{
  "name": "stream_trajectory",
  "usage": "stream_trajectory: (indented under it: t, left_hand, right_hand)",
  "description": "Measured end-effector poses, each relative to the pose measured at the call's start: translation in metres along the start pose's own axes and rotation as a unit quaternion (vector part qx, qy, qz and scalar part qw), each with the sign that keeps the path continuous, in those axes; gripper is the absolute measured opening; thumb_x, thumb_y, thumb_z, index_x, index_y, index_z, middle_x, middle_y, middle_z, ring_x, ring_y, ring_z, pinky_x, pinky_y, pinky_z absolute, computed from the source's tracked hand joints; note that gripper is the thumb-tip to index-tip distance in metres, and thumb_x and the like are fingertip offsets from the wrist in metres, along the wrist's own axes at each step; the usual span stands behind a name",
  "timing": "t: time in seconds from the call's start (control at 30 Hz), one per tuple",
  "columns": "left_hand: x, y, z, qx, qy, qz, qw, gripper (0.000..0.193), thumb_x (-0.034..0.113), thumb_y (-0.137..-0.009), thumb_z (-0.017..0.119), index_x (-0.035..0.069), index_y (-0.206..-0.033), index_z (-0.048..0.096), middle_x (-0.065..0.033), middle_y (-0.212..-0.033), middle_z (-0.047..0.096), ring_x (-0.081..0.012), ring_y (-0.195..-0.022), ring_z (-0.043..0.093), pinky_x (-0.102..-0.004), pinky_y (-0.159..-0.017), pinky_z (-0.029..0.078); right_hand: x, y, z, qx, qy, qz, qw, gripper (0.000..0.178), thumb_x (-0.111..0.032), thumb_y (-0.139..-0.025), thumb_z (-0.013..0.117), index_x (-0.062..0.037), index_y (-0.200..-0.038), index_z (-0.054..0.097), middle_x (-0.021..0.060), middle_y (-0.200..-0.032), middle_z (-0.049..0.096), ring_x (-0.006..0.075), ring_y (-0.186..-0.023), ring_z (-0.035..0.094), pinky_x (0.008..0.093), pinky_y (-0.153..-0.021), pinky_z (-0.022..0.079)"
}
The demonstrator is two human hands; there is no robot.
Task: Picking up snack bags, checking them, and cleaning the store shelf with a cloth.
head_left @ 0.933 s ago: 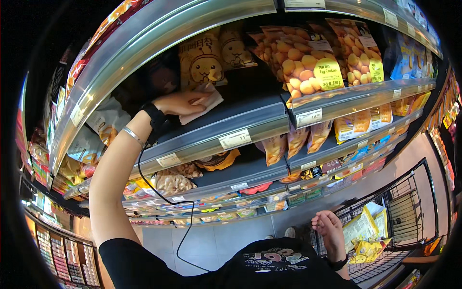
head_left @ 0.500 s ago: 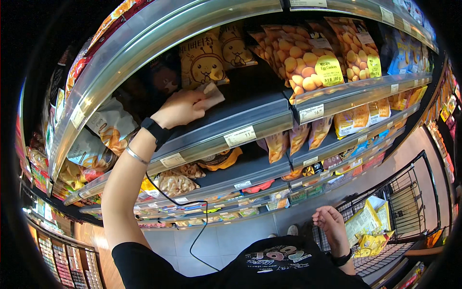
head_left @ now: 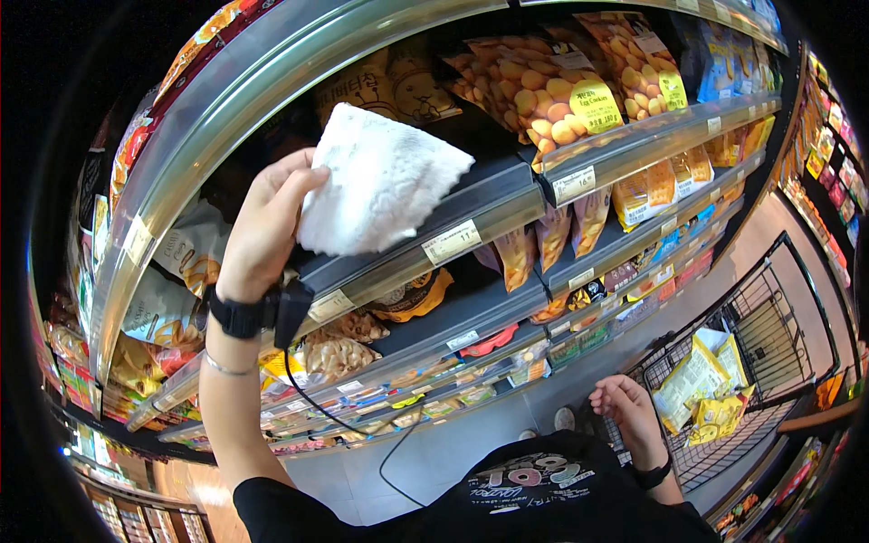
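My left hand pinches a white cloth by its left edge, thumb on top. The cloth is spread flat in front of the upper shelf, partly covering yellow snack bags with a cartoon face. To its right stand bags of egg cookies. My right hand is low beside the shopping cart, its fingers curled, with nothing visible in them.
Yellow packages lie in the cart. Silver-grey snack bags fill the shelf at left, and brown nut-like packs sit on a lower shelf. A black cable hangs from a device at my left wrist.
My left hand has pulled back from the shelf toward me and to the left. The cloth, small and folded-looking before, now shows its broad white side. My right hand has hardly moved.
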State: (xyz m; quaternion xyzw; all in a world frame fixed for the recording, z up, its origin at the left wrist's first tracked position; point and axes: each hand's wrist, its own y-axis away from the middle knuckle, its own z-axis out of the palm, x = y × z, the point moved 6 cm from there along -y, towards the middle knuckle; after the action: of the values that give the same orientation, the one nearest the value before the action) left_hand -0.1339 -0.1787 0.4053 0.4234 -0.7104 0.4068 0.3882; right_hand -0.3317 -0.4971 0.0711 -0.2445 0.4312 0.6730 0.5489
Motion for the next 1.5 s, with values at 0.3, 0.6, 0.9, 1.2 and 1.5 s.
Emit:
stream_trajectory:
  t: [0.3,0.6,0.9,1.2,1.5]
  left_hand:
    - [-0.069,0.102,0.159,-0.219,0.337,-0.234,0.886,0.035,0.012,-0.091,0.042,-0.004,-0.122,0.044,-0.0113,-0.114,0.056,-0.0166,-0.105,0.055,-0.0299,-0.090,0.044]
    - [-0.171,0.144,0.302,-0.328,0.474,-0.364,0.731,0.042,0.011,-0.095,0.040,-0.003,-0.134,0.034,-0.0117,-0.130,0.048,-0.0175,-0.121,0.046,-0.0310,-0.100,0.038]
    - [-0.194,0.195,0.393,-0.494,0.282,-0.335,0.751,0.040,0.011,-0.095,0.050,0.003,-0.131,0.037,-0.0089,-0.126,0.051,-0.0148,-0.114,0.051,-0.0292,-0.093,0.043]
    - [-0.143,0.176,0.466,-0.488,0.266,-0.276,0.784,0.032,0.007,-0.094,0.048,0.000,-0.125,0.043,-0.0087,-0.117,0.057,-0.0125,-0.105,0.055,-0.0267,-0.090,0.043]
    - [-0.131,0.172,0.529,-0.486,0.262,-0.261,0.792,0.027,0.005,-0.093,0.048,0.000,-0.120,0.047,-0.0059,-0.114,0.059,-0.0096,-0.100,0.055,-0.0244,-0.087,0.044]
  right_hand:
    - [0.001,0.015,0.045,-0.087,-0.032,-0.067,0.993,0.044,-0.034,-0.099,0.036,-0.0035,-0.131,0.041,0.0104,-0.124,0.053,0.0194,-0.114,0.052,0.0346,-0.097,0.041]
    - [0.015,0.061,0.008,0.129,-0.142,-0.050,0.980,0.058,-0.049,-0.099,0.021,-0.0060,-0.135,0.038,0.0061,-0.129,0.050,0.0180,-0.114,0.052,0.0350,-0.094,0.043]
    - [0.062,0.113,-0.071,0.258,0.048,-0.137,0.955,0.040,-0.023,-0.095,0.051,0.0008,-0.126,0.045,0.0031,-0.102,0.060,0.0083,-0.086,0.055,0.0249,-0.075,0.047]
    - [0.034,0.148,-0.139,0.304,0.028,-0.150,0.941,0.035,-0.023,-0.095,0.051,-0.0024,-0.123,0.048,0.0025,-0.101,0.060,0.0080,-0.088,0.055,0.0239,-0.074,0.048]
    - [0.061,0.202,-0.238,0.452,0.522,-0.182,0.700,0.032,-0.026,-0.088,0.057,-0.0024,-0.109,0.057,0.0181,-0.094,0.063,0.0372,-0.087,0.060,0.0431,-0.077,0.048]
